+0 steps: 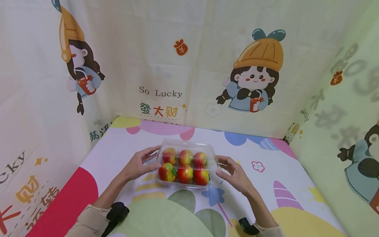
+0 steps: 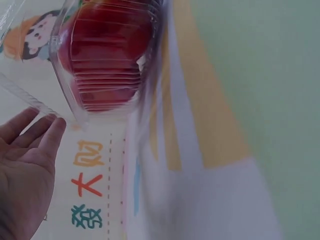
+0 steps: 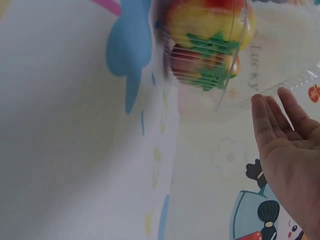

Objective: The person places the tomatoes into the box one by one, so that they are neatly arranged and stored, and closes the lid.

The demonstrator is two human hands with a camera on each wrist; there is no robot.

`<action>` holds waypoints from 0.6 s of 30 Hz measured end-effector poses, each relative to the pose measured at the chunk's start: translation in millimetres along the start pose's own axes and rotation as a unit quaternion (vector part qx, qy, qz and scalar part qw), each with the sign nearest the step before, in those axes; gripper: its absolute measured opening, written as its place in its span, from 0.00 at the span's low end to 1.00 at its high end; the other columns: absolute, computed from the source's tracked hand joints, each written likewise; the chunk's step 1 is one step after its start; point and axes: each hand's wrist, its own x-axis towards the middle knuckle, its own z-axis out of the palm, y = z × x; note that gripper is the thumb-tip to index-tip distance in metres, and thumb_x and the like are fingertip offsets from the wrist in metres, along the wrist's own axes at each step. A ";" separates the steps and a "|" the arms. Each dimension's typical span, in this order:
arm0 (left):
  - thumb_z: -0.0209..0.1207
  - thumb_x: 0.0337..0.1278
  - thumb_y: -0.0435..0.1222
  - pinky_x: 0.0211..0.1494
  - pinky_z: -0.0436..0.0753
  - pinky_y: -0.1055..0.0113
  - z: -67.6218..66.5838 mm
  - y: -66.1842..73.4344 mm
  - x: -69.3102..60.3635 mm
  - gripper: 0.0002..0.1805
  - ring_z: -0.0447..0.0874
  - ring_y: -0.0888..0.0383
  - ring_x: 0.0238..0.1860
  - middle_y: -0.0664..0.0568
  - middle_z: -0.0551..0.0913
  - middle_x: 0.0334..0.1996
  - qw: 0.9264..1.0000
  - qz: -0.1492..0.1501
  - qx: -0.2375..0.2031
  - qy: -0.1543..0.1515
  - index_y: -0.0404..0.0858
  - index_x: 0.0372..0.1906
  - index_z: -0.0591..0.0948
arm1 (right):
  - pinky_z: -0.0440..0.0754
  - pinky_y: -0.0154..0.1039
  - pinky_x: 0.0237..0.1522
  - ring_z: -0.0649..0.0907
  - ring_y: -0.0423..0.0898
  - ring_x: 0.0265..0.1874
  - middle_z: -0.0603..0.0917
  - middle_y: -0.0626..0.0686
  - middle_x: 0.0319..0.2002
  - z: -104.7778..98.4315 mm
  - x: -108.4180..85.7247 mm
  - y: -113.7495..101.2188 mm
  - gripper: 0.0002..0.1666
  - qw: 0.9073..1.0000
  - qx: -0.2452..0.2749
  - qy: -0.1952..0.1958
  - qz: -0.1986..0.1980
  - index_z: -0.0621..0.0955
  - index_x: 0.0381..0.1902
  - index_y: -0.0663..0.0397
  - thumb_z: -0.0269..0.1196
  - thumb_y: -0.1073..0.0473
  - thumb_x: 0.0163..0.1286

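A clear plastic clamshell box [image 1: 184, 185] stands on the table, holding several red-and-yellow fruits [image 1: 185, 174] in two rows. Green leaves show on some of the fruits in the right wrist view. Its hinged lid [image 1: 189, 144] is raised at an angle over the fruits. At the box's left side is my left hand [image 1: 138, 166]; in the left wrist view its nearly straight fingertips [image 2: 59, 122] touch the lid's edge. My right hand [image 1: 235, 174] is at the opposite side, and its extended fingertips [image 3: 259, 100] meet the lid's edge there.
The box stands on a colourful printed tablecloth [image 1: 242, 154]. Light cloth with cartoon prints hangs behind the table [image 1: 204, 65] and along both sides. Each wrist wears a black strapped device [image 1: 118, 212].
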 end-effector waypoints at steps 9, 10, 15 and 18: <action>0.78 0.48 0.43 0.68 0.73 0.41 0.9 -0.9 -6.7 0.50 0.74 0.36 0.69 0.36 0.68 0.74 0.996 -0.015 0.083 -0.021 0.32 0.76 0.67 | 0.75 0.37 0.68 0.76 0.61 0.67 0.75 0.63 0.67 4.6 -5.1 6.2 0.41 0.999 -0.032 -0.020 -0.021 0.72 0.70 0.63 0.75 0.62 0.61; 0.78 0.47 0.44 0.68 0.73 0.42 1.3 -1.3 -7.0 0.52 0.75 0.37 0.68 0.37 0.68 0.74 0.995 -0.013 0.094 -0.022 0.32 0.76 0.67 | 0.74 0.34 0.68 0.75 0.61 0.67 0.75 0.63 0.67 5.2 -5.4 7.2 0.42 0.999 -0.033 -0.020 -0.024 0.72 0.70 0.64 0.76 0.63 0.61; 0.81 0.42 0.48 0.67 0.76 0.44 2.5 -3.6 -8.1 0.57 0.76 0.38 0.67 0.35 0.67 0.74 0.990 0.001 0.139 -0.033 0.31 0.76 0.65 | 0.74 0.34 0.69 0.74 0.64 0.67 0.75 0.65 0.66 9.9 -7.7 12.2 0.45 0.999 -0.034 -0.020 -0.033 0.71 0.70 0.67 0.78 0.62 0.57; 0.81 0.41 0.50 0.67 0.76 0.44 2.4 -4.3 -8.1 0.59 0.77 0.38 0.67 0.35 0.66 0.75 0.987 0.007 0.156 -0.037 0.32 0.77 0.65 | 0.74 0.36 0.69 0.74 0.64 0.67 0.75 0.63 0.67 13.2 -8.2 14.2 0.47 0.999 -0.040 -0.017 -0.031 0.71 0.70 0.65 0.79 0.61 0.56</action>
